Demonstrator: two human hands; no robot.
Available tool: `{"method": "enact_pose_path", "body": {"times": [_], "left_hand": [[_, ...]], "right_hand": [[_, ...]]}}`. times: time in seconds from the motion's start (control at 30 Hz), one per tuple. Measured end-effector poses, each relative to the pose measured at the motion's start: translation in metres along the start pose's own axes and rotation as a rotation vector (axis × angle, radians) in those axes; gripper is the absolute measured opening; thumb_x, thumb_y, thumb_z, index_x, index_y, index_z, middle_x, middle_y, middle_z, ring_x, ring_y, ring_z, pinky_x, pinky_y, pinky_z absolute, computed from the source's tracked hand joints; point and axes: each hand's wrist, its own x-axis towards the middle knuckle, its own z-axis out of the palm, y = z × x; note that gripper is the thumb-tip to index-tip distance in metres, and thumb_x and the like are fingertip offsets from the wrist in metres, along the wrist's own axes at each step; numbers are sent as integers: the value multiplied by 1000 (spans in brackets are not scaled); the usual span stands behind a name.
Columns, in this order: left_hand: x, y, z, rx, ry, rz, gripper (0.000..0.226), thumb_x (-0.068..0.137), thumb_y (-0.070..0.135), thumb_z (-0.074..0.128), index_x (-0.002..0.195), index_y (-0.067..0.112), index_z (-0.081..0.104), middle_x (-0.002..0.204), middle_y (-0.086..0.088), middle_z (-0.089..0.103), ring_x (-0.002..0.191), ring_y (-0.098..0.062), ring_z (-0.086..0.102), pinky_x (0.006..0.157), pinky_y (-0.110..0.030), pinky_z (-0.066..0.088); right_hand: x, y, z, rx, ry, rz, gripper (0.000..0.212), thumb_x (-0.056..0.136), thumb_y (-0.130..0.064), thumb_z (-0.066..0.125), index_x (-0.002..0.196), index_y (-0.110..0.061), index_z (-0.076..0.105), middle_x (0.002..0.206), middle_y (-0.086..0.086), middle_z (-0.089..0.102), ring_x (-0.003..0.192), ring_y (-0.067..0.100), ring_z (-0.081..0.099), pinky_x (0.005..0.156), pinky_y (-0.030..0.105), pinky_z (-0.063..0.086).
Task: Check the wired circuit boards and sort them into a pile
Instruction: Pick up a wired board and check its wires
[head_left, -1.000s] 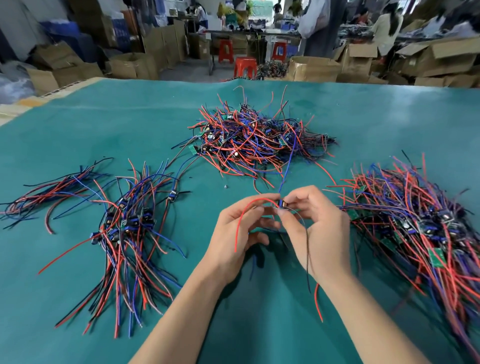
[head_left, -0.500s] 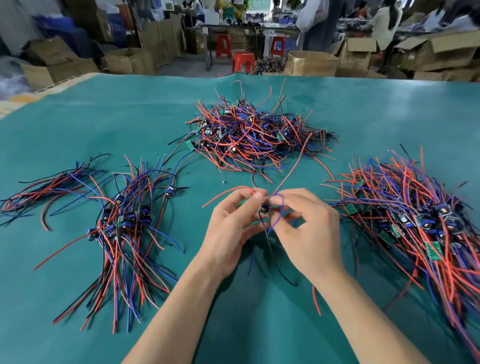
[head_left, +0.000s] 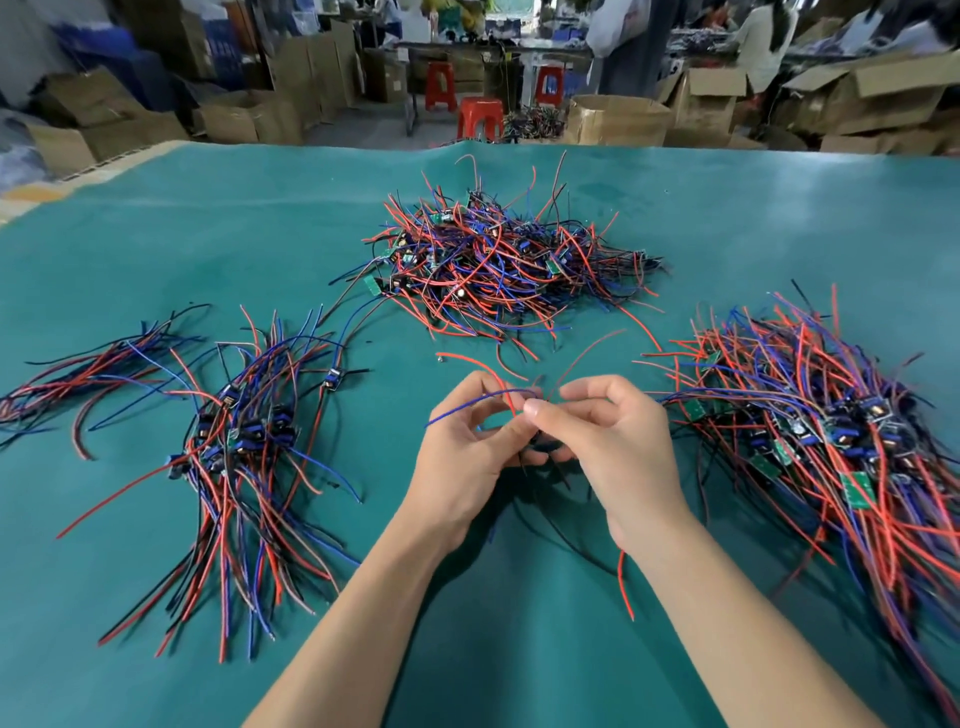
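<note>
Teal mat (head_left: 519, 649) | left hand (head_left: 467, 462) and right hand (head_left: 618, 457) both pinch one wired board (head_left: 537, 447), inspecting | next, judged: lay it on left sorted pile (head_left: 244, 441)

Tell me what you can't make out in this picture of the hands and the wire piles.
- Board held between the left hand and right hand, head view: hidden by the fingers; only its wires show.
- Right pile: cut off by the right edge.
- Far-left wire bundle: runs off the left edge.
- Board markings in the middle pile: too small to read.
</note>
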Motion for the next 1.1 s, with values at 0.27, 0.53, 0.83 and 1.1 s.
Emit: {"method": "enact_pose_path", "body": {"times": [0.27,0.53,0.83,1.1], "left_hand": [[-4,7,0,-15,-13,-21,22,81,-13,71,78,4,57,120,-20,67,84,-25,69,68,-28,55],[2,13,-1,-301,-16,-319,21,99,13,51,109,9,69,98,-13,74,82,-22,74,49,-20,51],[-5,11,4,-53,-214,-313,34,89,40,66,94,7,72,82,-13,69,54,-13,60,35,-15,32],[-5,8,4,62,-278,-254,23,94,23,62,82,5,71,68,-11,65,49,-14,59,38,-18,38]], "right_hand": [[3,-1,-5,231,-52,146,16,81,-6,80,96,-1,75,89,15,77,78,22,70,72,31,57],[6,-16,-18,342,-126,111,11,69,-25,79,80,-22,82,92,6,79,75,10,72,60,18,47],[5,-12,-16,256,-209,76,14,67,-23,82,78,-13,80,74,12,72,51,19,53,57,29,39],[14,-5,-23,18,27,-26,12,82,-16,82,71,-14,77,71,8,70,55,10,52,51,21,41]]}}
